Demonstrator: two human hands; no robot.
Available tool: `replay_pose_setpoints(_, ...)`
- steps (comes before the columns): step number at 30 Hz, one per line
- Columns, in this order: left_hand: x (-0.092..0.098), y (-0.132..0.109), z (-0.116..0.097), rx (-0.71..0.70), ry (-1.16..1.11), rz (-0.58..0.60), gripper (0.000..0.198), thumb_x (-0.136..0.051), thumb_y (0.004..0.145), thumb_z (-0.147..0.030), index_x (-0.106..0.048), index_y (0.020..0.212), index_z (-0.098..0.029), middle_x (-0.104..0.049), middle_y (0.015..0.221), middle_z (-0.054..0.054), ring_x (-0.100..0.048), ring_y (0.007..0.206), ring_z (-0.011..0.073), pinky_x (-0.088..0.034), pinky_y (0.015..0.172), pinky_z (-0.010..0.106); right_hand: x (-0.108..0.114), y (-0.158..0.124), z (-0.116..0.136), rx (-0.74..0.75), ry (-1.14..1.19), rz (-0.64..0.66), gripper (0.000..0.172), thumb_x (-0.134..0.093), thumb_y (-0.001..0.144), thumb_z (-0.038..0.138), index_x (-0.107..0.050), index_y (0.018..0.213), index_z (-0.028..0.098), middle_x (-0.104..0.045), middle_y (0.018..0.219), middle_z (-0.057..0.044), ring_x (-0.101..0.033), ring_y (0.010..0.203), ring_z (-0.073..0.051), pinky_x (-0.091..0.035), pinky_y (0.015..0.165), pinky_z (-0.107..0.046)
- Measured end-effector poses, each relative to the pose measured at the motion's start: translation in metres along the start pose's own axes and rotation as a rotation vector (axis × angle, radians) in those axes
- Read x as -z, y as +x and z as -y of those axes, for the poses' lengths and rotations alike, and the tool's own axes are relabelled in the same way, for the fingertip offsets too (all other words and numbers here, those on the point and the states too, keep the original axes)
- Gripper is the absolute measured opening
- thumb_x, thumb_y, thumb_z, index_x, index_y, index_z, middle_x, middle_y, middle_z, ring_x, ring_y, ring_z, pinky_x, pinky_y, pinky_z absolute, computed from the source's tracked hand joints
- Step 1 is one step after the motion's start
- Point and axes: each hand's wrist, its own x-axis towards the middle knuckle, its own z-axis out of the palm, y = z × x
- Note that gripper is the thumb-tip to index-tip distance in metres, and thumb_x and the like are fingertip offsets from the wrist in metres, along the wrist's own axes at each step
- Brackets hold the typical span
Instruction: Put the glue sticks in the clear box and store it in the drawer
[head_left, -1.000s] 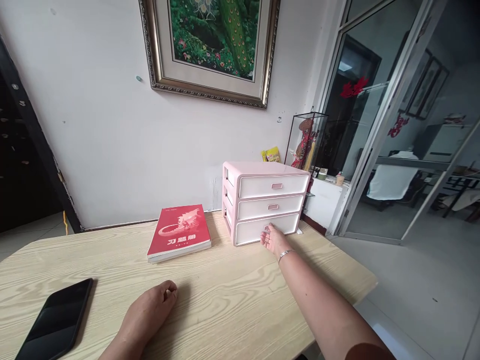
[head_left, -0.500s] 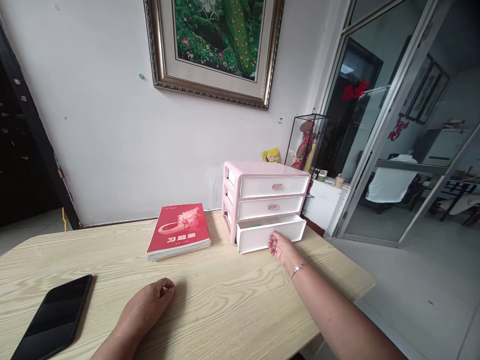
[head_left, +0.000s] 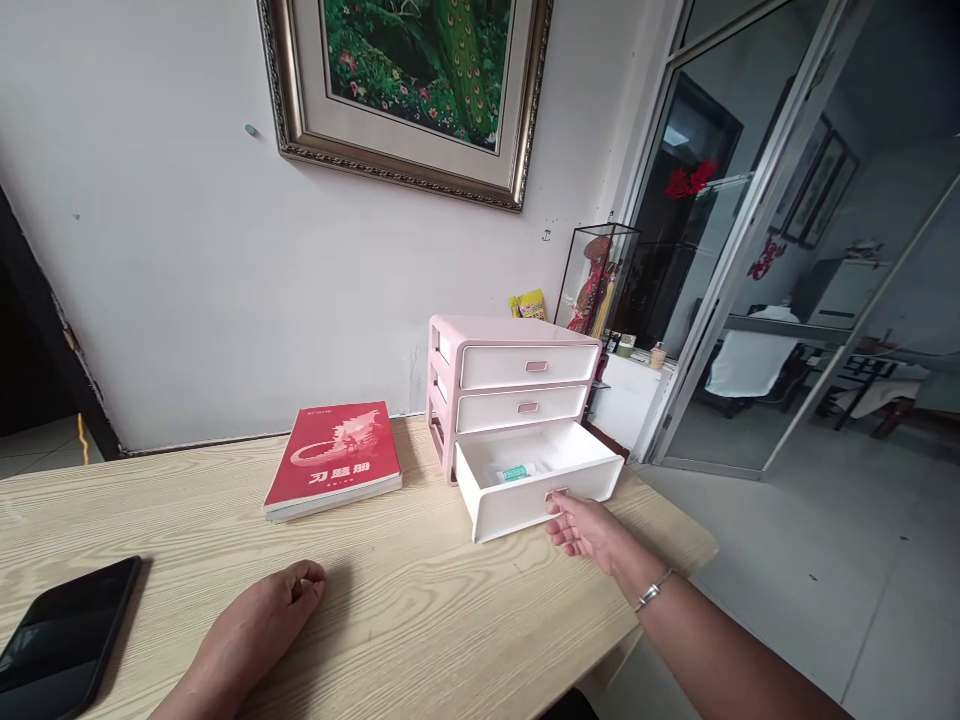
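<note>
A pink drawer unit (head_left: 517,332) with three white drawers stands on the table. Its bottom drawer (head_left: 510,510) is pulled well out, and a small white item with a green label (head_left: 517,473) lies inside, its kind unclear. My right hand (head_left: 581,525) is closed at the front of that drawer, fingers on the pink drawer handle (head_left: 555,494). Resting on the tabletop to the left, my left hand (head_left: 262,615) has its fingers curled in and shows nothing in them. A thick red book (head_left: 334,445) lies between that hand and the wall.
A black phone (head_left: 71,640) lies at the table's left side. Behind the drawer unit are a yellow packet (head_left: 527,304) and a glass display case (head_left: 596,280). The wooden table (head_left: 420,610) ends at the right, near a glass door (head_left: 720,250).
My right hand has drawn the bottom drawer further out towards me, so its inside and the green-labelled item now show. My left hand stays resting on the table. The view has shifted slightly right.
</note>
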Motion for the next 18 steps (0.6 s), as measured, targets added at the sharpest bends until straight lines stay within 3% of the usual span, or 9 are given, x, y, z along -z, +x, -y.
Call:
replay_pose_setpoints(4,0.0,0.002,0.002,0.005,0.001,0.017,0.032,-0.043,0.089,-0.045,-0.066,0.101,-0.026,-0.072,0.088,0.004,-0.066,0.081,0.0228,-0.043,0.07,0.03,0.005,-0.002,0.045,0.198,-0.093,0.005,0.013,-0.07,0.08,0.031,-0.066,0.077,0.019,-0.067,0.067,-0.004,-0.062,0.066,-0.017,-0.046,0.056,-0.024)
replay_pose_setpoints(7,-0.002,0.006,0.007,0.001,0.001,0.028,0.034,-0.041,0.09,-0.047,-0.065,0.103,-0.026,-0.071,0.089,0.004,-0.066,0.081,0.0227,-0.043,0.07,0.03,-0.005,0.002,0.078,0.48,-0.388,-0.03,0.009,-0.072,0.077,0.028,-0.069,0.08,0.021,-0.07,0.079,-0.003,-0.064,0.082,-0.02,-0.05,0.072,-0.027)
replay_pose_setpoints(9,-0.004,0.008,0.011,-0.008,-0.001,0.031,0.034,-0.041,0.091,-0.047,-0.064,0.104,-0.026,-0.071,0.089,0.003,-0.067,0.081,0.0225,-0.043,0.071,0.03,-0.016,0.011,0.092,0.461,-0.493,-0.001,0.018,-0.079,0.066,0.02,-0.07,0.081,0.021,-0.071,0.089,-0.003,-0.064,0.092,-0.023,-0.05,0.079,-0.029)
replay_pose_setpoints(12,-0.006,0.009,0.013,-0.015,-0.011,0.026,0.034,-0.041,0.091,-0.046,-0.064,0.103,-0.026,-0.072,0.089,0.004,-0.067,0.082,0.0227,-0.043,0.07,0.03,-0.031,0.033,0.099,0.346,-0.514,0.062,0.036,-0.086,0.049,0.01,-0.072,0.081,0.02,-0.072,0.088,-0.004,-0.066,0.091,-0.025,-0.053,0.076,-0.031)
replay_pose_setpoints(18,-0.003,0.007,0.008,-0.023,-0.022,0.003,0.034,-0.041,0.091,-0.046,-0.066,0.099,-0.026,-0.072,0.086,0.004,-0.067,0.079,0.0225,-0.041,0.067,0.029,-0.053,0.075,0.096,0.178,-0.39,0.084,0.052,-0.086,0.056,0.03,-0.071,0.104,0.02,-0.073,0.087,-0.007,-0.07,0.077,-0.025,-0.057,0.058,-0.033)
